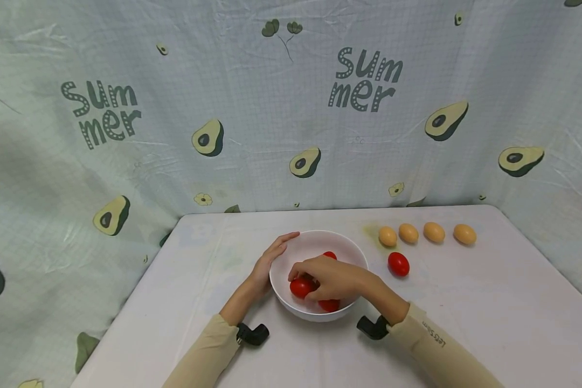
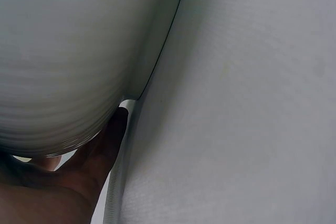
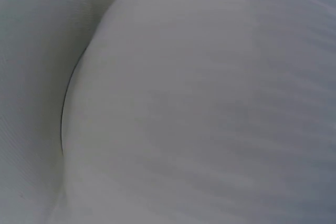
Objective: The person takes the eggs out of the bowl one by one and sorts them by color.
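Observation:
A white bowl (image 1: 282, 264) stands on the table, with several red eggs in it. My left hand (image 1: 263, 268) rests along the bowl's left side, its fingers stretched out by the rim. In the left wrist view, a dark digit of this left hand (image 2: 79, 182) reaches low on the bowl's outer wall (image 2: 63, 66). My right hand (image 1: 332, 277) is down inside the bowl and pinches a red egg (image 1: 300, 288) between fingers and thumb. Another red egg (image 1: 329, 306) shows below that hand, and one more (image 1: 330, 255) is partly hidden behind it. The bowl's wall (image 3: 184, 103) fills most of the right wrist view.
Right of the bowl, a single red egg (image 1: 399, 264) lies on the white table (image 1: 465, 312). Behind it, several yellow-orange eggs (image 1: 434, 232) sit in a row. A curtain (image 1: 252, 108) printed with avocados hangs behind the table's far edge.

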Motion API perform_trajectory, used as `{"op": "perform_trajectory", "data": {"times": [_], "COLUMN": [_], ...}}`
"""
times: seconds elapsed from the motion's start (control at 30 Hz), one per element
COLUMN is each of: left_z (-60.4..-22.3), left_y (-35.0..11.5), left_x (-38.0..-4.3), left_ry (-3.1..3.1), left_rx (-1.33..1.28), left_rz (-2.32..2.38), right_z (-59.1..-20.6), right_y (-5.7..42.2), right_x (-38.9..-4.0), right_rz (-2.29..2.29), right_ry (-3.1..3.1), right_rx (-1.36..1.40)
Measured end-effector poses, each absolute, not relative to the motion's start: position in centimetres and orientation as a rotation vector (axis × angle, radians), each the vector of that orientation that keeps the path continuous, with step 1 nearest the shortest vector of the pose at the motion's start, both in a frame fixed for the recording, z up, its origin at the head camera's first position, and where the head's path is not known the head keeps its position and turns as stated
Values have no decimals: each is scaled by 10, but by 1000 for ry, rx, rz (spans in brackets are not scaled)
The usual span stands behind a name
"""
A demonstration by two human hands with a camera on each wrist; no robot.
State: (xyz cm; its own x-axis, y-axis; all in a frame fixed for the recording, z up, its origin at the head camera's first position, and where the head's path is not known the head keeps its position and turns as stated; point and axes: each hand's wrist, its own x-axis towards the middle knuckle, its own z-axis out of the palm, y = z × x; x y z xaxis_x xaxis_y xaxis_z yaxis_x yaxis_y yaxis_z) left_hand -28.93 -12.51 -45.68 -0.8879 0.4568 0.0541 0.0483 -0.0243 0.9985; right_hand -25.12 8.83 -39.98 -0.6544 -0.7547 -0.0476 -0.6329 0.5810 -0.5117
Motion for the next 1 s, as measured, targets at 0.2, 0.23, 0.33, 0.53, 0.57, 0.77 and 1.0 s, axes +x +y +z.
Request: {"op": "perform_trajectory", "data": {"times": [0.2,0.23,0.33,0.53,0.57,0.77,1.0], "left_z": [-457,-457,-458,-457,-457,-456,-456], "left_y": [-126,-126,-126,-126,-126,-126,-125], "left_x": [-290,-290,-292,-291,-291,-290,-290], "left_ry": [1967,1962,1947,1924,1927,1950,1954], "left_rx": [531,537,547,566,565,544,516], "left_rz": [1988,1988,1991,1993,1992,1985,1988], "right_z": [-396,-395,-394,-391,-390,-381,-375], "right_y": [90,91,91,93,94,98,104], "right_x": [-250,-250,-251,-253,-253,-252,-251], "right_rz": [-664,-665,-668,-678,-681,-689,-721], "right_ry": [2562,2564,2568,2571,2569,2566,2581], "right_rx": [-1155,-1159,-1171,-1178,-1184,-1207,-1186]}}
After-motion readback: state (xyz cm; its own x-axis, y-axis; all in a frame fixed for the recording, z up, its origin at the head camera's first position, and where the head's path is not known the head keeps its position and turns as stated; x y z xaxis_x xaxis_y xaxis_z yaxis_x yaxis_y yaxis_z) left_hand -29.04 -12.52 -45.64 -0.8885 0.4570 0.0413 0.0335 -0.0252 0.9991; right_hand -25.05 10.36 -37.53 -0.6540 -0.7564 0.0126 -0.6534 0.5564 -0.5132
